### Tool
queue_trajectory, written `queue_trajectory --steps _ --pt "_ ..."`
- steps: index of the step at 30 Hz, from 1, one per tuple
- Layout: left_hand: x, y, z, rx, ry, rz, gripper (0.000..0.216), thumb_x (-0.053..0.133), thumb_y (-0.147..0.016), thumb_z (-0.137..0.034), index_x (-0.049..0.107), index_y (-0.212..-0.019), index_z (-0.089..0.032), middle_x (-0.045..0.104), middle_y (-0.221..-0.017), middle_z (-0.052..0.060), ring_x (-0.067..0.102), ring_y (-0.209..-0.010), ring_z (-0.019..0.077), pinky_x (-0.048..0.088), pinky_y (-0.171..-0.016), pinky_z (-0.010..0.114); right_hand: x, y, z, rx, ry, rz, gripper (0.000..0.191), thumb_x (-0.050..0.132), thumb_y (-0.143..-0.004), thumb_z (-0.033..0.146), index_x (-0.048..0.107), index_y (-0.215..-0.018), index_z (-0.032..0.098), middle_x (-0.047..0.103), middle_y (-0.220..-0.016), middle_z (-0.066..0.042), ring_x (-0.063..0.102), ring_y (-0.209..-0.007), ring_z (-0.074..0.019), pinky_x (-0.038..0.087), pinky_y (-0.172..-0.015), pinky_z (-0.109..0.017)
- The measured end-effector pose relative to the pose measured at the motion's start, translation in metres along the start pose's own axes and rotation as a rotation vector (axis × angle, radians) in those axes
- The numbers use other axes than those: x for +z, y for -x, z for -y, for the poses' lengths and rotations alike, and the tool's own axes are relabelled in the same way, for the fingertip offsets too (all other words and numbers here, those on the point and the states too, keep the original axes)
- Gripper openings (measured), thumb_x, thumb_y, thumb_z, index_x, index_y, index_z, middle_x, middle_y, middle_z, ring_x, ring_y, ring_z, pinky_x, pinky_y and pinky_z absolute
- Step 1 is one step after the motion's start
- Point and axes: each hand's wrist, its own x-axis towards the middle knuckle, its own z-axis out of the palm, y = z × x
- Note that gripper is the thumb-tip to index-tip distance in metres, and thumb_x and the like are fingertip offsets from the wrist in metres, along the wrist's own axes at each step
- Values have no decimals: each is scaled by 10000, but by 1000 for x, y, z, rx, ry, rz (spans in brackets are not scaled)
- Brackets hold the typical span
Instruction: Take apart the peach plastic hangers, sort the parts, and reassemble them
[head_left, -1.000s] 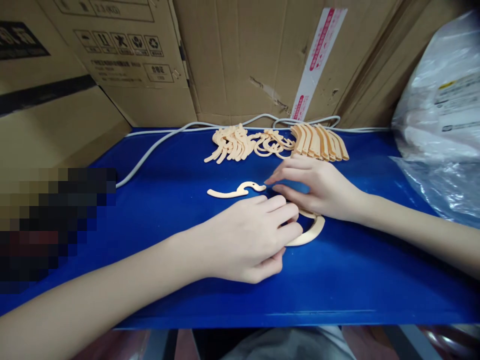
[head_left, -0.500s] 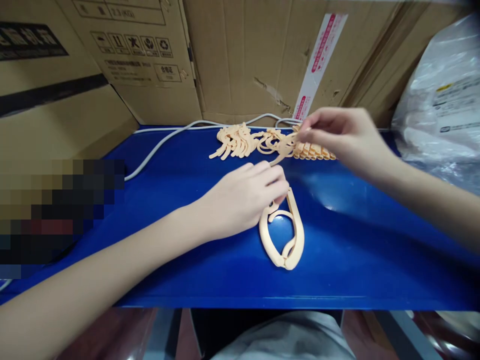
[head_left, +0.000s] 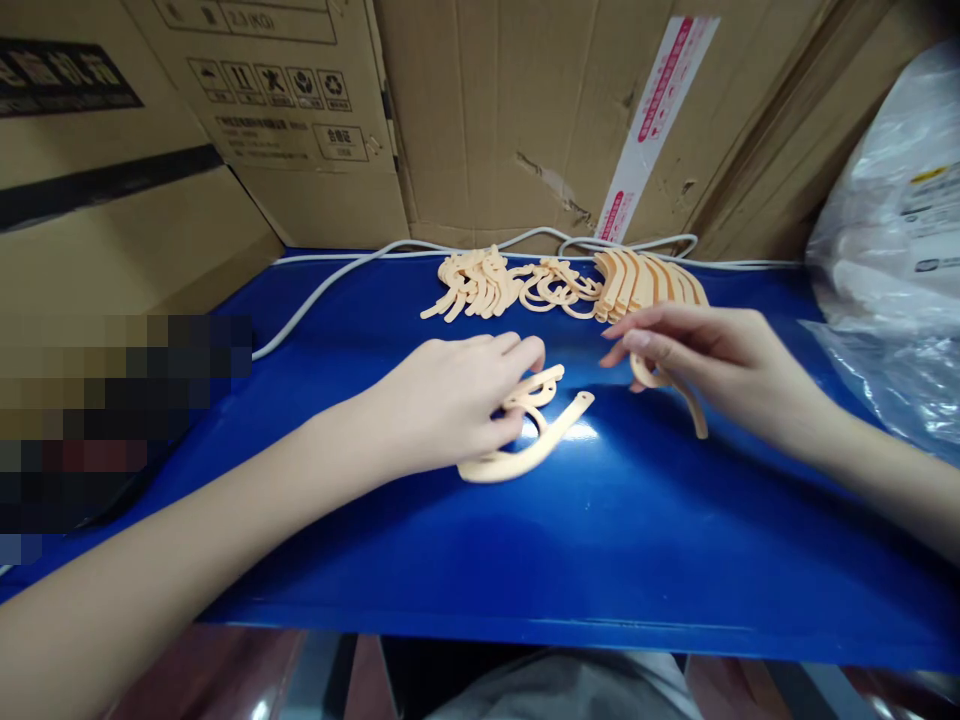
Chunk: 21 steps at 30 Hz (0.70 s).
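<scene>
My left hand (head_left: 476,400) is closed on a cream plastic folding hanger (head_left: 551,435) lying over the blue table; its fingers hide part of it. One curved hanger arm with a hole at its tip sticks out to the right. Above that arm a shorter end (head_left: 550,376) shows beside the fingers. My right hand (head_left: 712,355), to the right and apart from the left, grips a cream hanger hook (head_left: 691,405) between thumb and fingers, its stem hanging down. Behind the hands lie a heap of curved pieces (head_left: 480,285), several loose hooks (head_left: 555,290) and a row of hanger arms (head_left: 649,280).
Cardboard boxes (head_left: 480,120) stand along the back and left of the blue table (head_left: 600,560). A white cable (head_left: 322,290) runs along the rear. Clear plastic wrapping (head_left: 885,270) sits at the right. A blurred-out patch (head_left: 97,430) covers the left side.
My right hand has come from the pile toward me and right, carrying a hook. My left hand now grips the hanger, which has turned from pointing away to lying sideways.
</scene>
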Motion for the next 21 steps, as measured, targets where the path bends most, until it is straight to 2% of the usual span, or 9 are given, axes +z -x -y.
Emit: queue_trajectory --steps 4,7,12,15,17,21 --pt "2 -5 17 -51 -138 -46 160 473 -896 -147 580 -1011 -177 672 -991 43 630 -852 190 298 -530 254 9 -1 -4 -86 215 110 312 504 -976 435 691 -1053 198 753 -954 -58 687 -757 -166 519 -671 -278" --pt "2 -7 22 -80 -155 -62 162 488 -896 -138 593 -1011 -181 678 -1013 45 633 -860 195 293 -534 253 13 -3 -1 -131 271 156 316 461 -994 430 680 -1055 211 757 -948 -42 696 -796 -172 497 -697 -277" --pt "2 -7 25 -98 -191 -54 178 493 -878 -121 606 -1001 -180 683 -987 48 629 -862 213 336 -561 269 16 -6 8 -181 266 207 318 426 -1007 426 649 -1022 200 701 -759 -3 602 -601 -122 453 -603 -243" --pt "5 -7 25 -49 -187 -87 168 478 -890 -135 607 -995 -159 669 -1027 76 615 -932 238 433 -708 312 14 -7 9 -203 335 166 305 409 -1012 374 657 -1031 196 679 -744 -4 607 -621 -128 447 -614 -244" --pt "7 -6 22 -16 -153 -116 180 449 -927 -178 605 -1009 -139 646 -1074 106 595 -996 259 451 -827 370 12 -9 8 -211 384 154 327 400 -1014 367 675 -1039 191 683 -771 -15 619 -649 -137 447 -621 -249" --pt "7 -4 12 71 76 -141 228 441 -983 -314 585 -1056 -153 609 -1142 106 561 -1080 253 441 -927 397 9 -10 -2 -219 492 165 429 519 -954 445 625 -1271 176 647 -684 3 603 -571 -152 448 -560 -262"
